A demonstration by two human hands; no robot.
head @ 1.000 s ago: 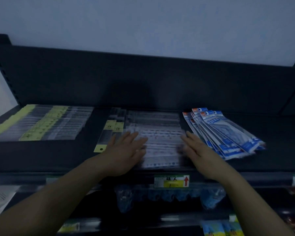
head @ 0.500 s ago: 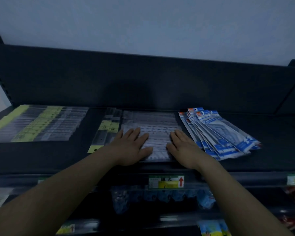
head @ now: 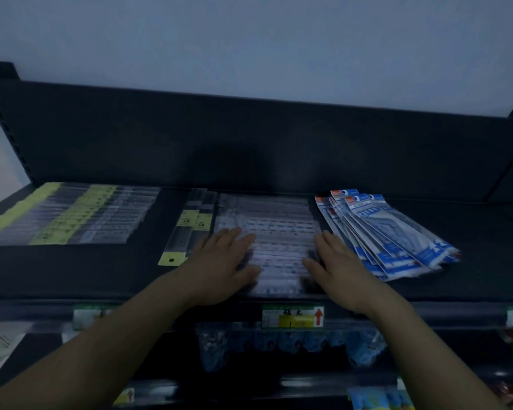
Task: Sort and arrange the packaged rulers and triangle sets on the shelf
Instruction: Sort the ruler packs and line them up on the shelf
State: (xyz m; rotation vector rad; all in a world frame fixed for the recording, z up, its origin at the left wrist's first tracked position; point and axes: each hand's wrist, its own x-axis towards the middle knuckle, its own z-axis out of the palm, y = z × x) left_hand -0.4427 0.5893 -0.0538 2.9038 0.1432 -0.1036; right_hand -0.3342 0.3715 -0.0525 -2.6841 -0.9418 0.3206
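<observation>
A stack of clear-packaged rulers (head: pixel 274 232) lies in the middle of the dark shelf (head: pixel 471 279). My left hand (head: pixel 219 264) lies flat on its left side, fingers straight. My right hand (head: pixel 335 264) lies flat along its right side. To the right, blue triangle-set packs (head: pixel 391 232) are fanned out. Two narrow rulers with yellow tags (head: pixel 187 232) lie left of my left hand. At the far left a row of yellow-labelled ruler packs (head: pixel 71 214) covers the shelf.
The shelf's dark back panel (head: pixel 249 143) rises behind the goods. A price label with a red arrow (head: pixel 293 316) sits on the front rail. Blue packets (head: pixel 285 344) hang on the level below.
My hands drew together on the clear ruler stack, then spread apart again to its two sides. The stack looks squarer than a second ago.
</observation>
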